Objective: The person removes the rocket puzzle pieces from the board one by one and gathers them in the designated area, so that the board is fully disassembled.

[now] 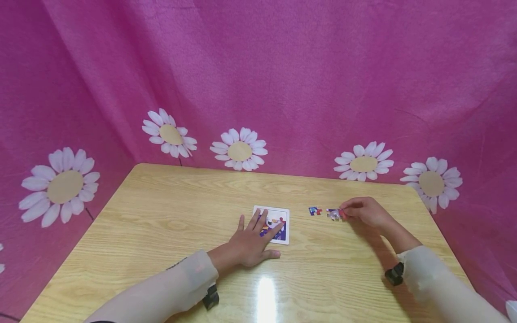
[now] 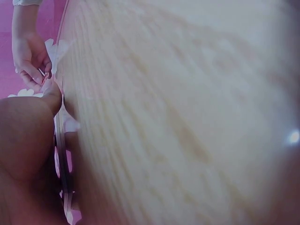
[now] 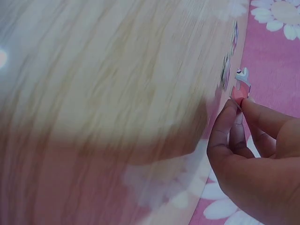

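one reddish piece [image 3: 242,90] pinched in right hand [image 1: 365,211], at three o'clock from puzzle tray [image 1: 287,228]; left hand [image 1: 251,246] spread wide over tray. best grip edges lightly, brace tray, avoid nudging loose pieces [image 1: 313,211].

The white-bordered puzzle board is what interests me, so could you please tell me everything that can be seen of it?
The puzzle board is flat and squarish, apparently of card or thin board, with a plain white border. Inside, a partly visible picture shows dark purple, a whitish area with a dark round spot, and touches of orange and red. It lies flat on the wood-grained table. The left hand rests across it with spread fingers, hiding much of the picture.
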A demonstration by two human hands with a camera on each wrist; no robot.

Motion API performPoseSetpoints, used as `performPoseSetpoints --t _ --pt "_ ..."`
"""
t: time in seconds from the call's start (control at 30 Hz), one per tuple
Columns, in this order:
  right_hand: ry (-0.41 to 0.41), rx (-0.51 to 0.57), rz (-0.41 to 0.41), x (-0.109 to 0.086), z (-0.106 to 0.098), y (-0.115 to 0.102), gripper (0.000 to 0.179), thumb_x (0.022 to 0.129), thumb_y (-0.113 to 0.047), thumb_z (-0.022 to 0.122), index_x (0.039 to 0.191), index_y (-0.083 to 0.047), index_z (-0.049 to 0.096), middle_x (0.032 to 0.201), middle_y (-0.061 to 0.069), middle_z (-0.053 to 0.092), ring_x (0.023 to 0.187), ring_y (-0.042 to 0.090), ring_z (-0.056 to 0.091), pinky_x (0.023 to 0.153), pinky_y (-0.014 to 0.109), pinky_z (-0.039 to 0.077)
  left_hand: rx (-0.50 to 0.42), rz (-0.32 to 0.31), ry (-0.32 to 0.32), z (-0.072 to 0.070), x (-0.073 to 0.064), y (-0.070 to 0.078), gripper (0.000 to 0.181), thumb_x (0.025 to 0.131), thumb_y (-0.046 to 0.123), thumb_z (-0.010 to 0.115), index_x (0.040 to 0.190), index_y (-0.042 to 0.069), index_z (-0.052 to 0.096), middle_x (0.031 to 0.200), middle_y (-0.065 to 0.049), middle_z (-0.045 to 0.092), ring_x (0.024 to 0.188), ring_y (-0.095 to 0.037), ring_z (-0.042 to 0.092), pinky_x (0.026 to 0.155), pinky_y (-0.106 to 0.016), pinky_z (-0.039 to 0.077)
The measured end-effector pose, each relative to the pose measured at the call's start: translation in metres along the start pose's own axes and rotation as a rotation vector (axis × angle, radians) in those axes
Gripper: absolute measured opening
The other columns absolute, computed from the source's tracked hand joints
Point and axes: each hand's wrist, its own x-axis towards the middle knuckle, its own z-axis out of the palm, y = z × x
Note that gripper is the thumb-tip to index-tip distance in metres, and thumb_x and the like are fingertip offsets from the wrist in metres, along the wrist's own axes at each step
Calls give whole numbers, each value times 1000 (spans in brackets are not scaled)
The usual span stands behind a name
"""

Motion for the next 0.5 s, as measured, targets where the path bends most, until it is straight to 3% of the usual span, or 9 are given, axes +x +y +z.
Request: performPoseSetpoints --t 0.27,0.5 --pt "-16 54 28 0 -12 11 28 101 -2 62 122 17 65 107 17 75 86 6 68 79 24 59 -6 -2 4 -1 -1 1 78 100 73 35 166 40 10 173 -15 -6 159 -36 -9 121 -70 2" --pt "43 -193 69 0 -19 13 25 100 -11 66 119 4 73 114 18 71 96 22 57 76 28 49 1 -9 -2 -1 0 2 78 100 73 35 166 41 9 173 -15 -7 159 -36 -9 121 -70 2"
